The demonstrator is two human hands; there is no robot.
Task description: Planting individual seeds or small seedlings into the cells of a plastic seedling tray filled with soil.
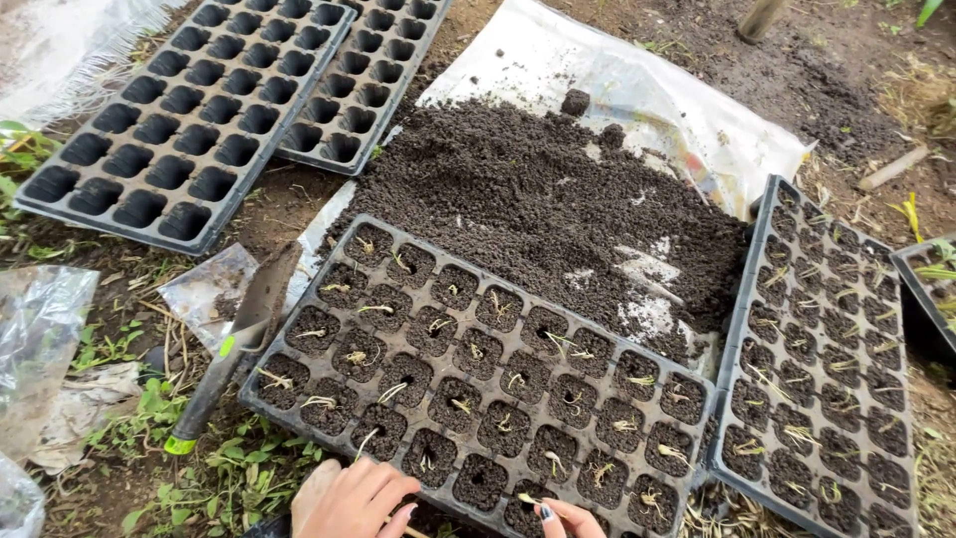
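The black plastic seedling tray (468, 379) lay at centre frame on bare ground, its soil-filled cells each showing a small hole and pale sprouted seeds. The left hand (351, 498), at 6 o'clock, rested against the tray's near rim with fingers curled loosely together. The right hand (570, 518), just beside it toward 5 o'clock, pinched a pale sprouted seed (526, 498) between its fingertips over a near-row cell. Both hands were cut off by the lower frame edge, so the palms could not be seen. A heap of dark potting soil (538, 199) sat at 12 o'clock on a clear plastic sheet (637, 80). A green-handled trowel (234, 349) leaned at 9 o'clock.
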